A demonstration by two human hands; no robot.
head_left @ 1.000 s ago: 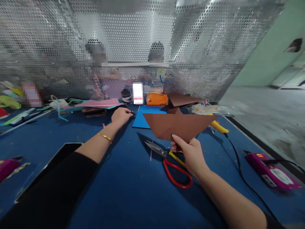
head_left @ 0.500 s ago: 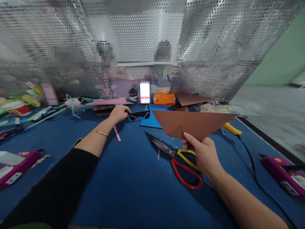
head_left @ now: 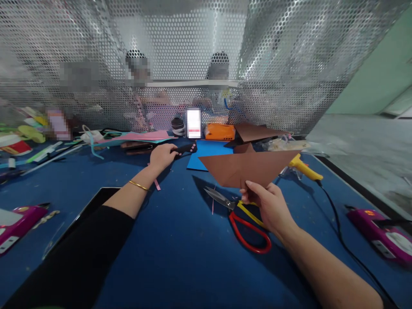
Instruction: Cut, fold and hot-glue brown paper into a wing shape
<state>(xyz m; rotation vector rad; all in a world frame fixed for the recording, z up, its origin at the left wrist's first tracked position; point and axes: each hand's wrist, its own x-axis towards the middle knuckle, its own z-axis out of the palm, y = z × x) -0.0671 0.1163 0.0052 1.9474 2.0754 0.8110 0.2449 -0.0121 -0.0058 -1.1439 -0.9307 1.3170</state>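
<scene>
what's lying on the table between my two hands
In the head view, between the left hand and the right hand lie the scissors and a thin pink paper strip on the blue table.

My right hand [head_left: 268, 206] holds the folded paper [head_left: 249, 168] up above the table [head_left: 180, 257], with the scissors [head_left: 240, 214] lying flat just beneath and behind my wrist. My left hand [head_left: 163, 155] reaches farther back and to the left, closed on a small cutout [head_left: 187, 149] beside the flat sheet [head_left: 208, 154]. A paper strip [head_left: 156, 183] lies by my left wrist. To the right of the folded paper sits the glue gun [head_left: 302, 167] — its cord [head_left: 337, 231] runs toward me. Behind everything stands the perforated screen [head_left: 206, 60]; against its foot — the tape roll [head_left: 178, 126] and pouch [head_left: 219, 131].
</scene>
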